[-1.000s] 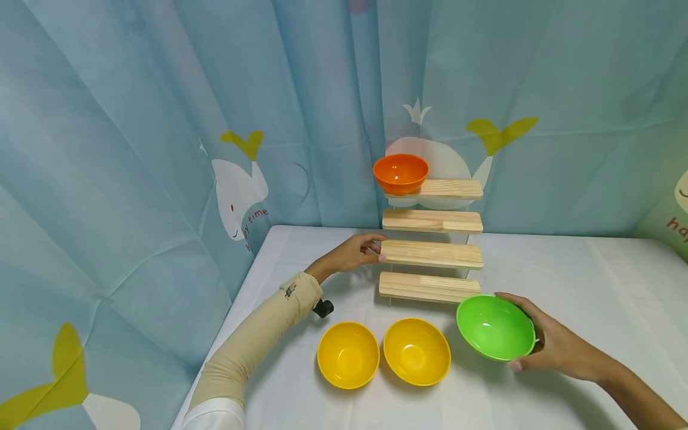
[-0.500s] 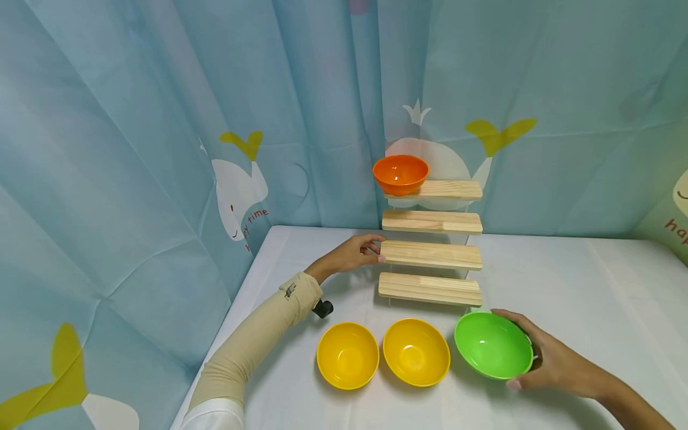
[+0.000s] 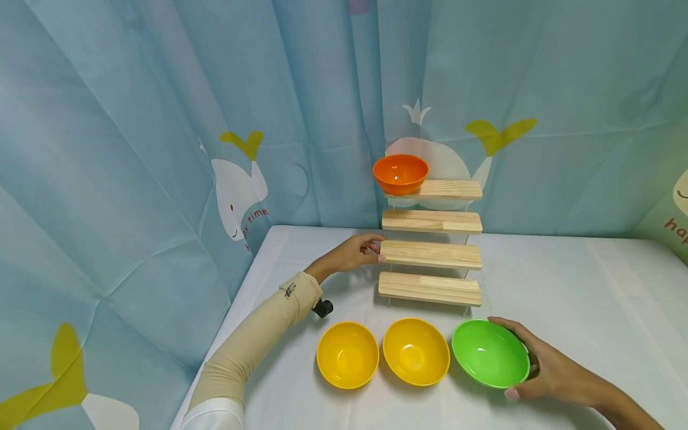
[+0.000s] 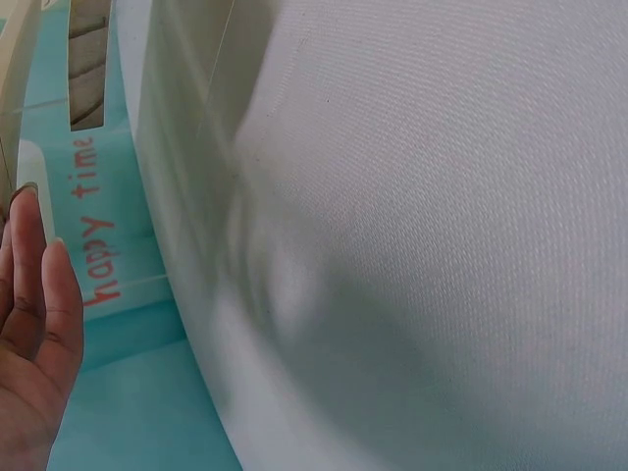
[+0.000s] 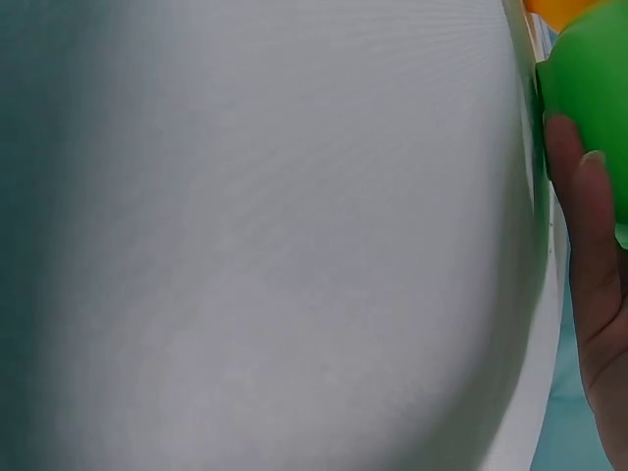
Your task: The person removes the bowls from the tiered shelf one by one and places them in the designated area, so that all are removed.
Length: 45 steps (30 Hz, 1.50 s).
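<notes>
At the right front, my right hand (image 3: 553,364) holds a green bowl (image 3: 490,352) by its right side, thumb toward the near rim and fingers round the far side. The bowl is low over the cloth, right beside a yellow bowl (image 3: 416,351); in the right wrist view the fingers lie along the green bowl's (image 5: 597,98) outer wall. My left hand (image 3: 352,253) grips the left end of a wooden tiered shelf (image 3: 430,254) at its second board from the bottom, thumb in front and fingers behind. An orange bowl (image 3: 400,174) sits on the top board's left end.
A second yellow bowl (image 3: 347,355) stands left of the first, both upright on the white tablecloth (image 3: 570,286). A small black object (image 3: 323,309) shows beneath the left wrist. Behind the table hangs a blue curtain (image 3: 322,89) with whale prints.
My right hand has brought the green bowl down and toward me, from beside the bottom board into line with the yellow bowls. The left hand has stayed at the shelf.
</notes>
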Tool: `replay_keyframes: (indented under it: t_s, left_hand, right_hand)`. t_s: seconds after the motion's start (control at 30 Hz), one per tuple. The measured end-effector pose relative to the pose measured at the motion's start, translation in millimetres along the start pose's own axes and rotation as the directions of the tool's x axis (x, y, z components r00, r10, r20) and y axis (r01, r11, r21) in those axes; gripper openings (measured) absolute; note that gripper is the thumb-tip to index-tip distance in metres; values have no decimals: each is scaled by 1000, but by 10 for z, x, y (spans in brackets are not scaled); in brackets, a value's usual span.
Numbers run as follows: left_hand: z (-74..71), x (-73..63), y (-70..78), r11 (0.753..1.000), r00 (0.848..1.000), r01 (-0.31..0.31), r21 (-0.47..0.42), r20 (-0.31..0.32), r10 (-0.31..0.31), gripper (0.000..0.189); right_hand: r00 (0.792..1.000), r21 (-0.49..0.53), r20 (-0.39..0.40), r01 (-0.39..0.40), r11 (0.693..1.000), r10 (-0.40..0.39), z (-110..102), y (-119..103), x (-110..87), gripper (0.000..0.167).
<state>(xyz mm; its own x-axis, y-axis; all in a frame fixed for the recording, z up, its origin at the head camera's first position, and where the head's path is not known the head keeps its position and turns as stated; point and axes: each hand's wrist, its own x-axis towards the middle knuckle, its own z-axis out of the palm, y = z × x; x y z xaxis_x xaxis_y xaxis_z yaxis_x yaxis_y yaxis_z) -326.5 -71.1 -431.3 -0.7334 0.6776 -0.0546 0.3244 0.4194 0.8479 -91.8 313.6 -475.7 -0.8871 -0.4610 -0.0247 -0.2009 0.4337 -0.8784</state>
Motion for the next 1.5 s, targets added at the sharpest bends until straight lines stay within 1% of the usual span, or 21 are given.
replay_keyframes:
  t_s: [0.13, 0.3, 0.4, 0.53, 0.63, 0.73, 0.8, 0.93, 1.13, 1.33, 1.5]
  left_hand:
    - [0, 3, -8, 1000, 1000, -2, -5, 2, 2, 58]
    - [-3, 5, -14, 1000, 1000, -2, -1, 4, 2, 57]
    - [-6, 7, -12, 1000, 1000, 2, 3, -1, -2, 57]
    - [-6, 15, -8, 1000, 1000, -3, 16, -4, 3, 57]
    - [-4, 17, -4, 1000, 1000, -8, 22, -4, 8, 56]
    - [-3, 14, -1, 1000, 1000, -11, 24, -5, 11, 56]
    - [-2, 15, -2, 1000, 1000, -10, 24, -7, 10, 57]
    - [-3, 17, -8, 1000, 1000, -7, 17, -6, 7, 57]
    - [-3, 7, 4, 1000, 1000, -2, 7, -4, 2, 58]
    - [1, 2, 7, 1000, 1000, -4, 9, -4, 4, 58]
    - [2, -4, -2, 1000, 1000, 7, 10, -4, -7, 58]
  right_hand:
    - [1000, -12, -2, -8, 1000, 8, 0, 11, -16, 93]
    - [1000, -17, -4, 6, 1000, -6, 1, 21, -41, 95]
    - [1000, 12, 12, 16, 1000, -16, -4, 25, -51, 95]
    - [998, 79, 56, 21, 997, -25, -16, 41, -60, 96]
    - [995, 122, 95, -1, 993, -11, -31, 55, -63, 96]
    - [993, 137, 115, -14, 990, -2, -41, 65, -65, 97]
    - [993, 134, 119, -11, 991, -5, -44, 70, -69, 97]
    - [993, 125, 111, 23, 992, -37, -39, 77, -76, 97]
    - [994, 118, 105, 29, 993, -41, -34, 75, -83, 98]
    - [993, 143, 117, -24, 989, 7, -33, 59, -84, 98]
    - [988, 131, 150, -57, 990, 37, -55, 49, -99, 97]
